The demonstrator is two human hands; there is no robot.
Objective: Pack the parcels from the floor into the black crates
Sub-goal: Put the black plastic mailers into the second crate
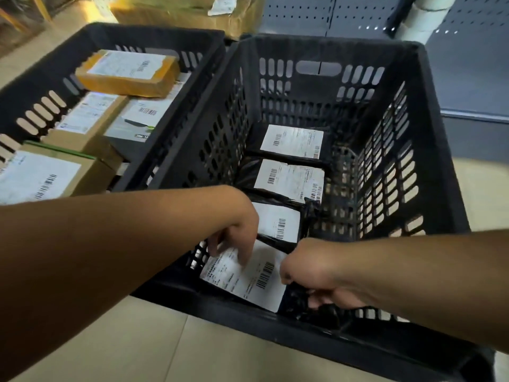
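Observation:
Both my hands reach down into the right black crate (438,133). They hold a black bag parcel with a white label (248,277) at the crate's near end. My left hand (237,238) grips its far left edge, fingers over the label. My right hand (316,274) grips its right edge, fingertips hidden behind the black wrap. Three more black labelled parcels lie in a row behind it: one (278,224) just beyond my hands, one (289,180) in the middle, one (292,140) farthest. The left black crate (41,75) holds several cardboard parcels (126,73).
A large cardboard box (190,12) stands behind the crates. Grey perforated metal shelving (468,51) runs along the back right. Beige floor tiles (137,340) lie in front of the crates. The right half of the right crate's bottom shows bare grid.

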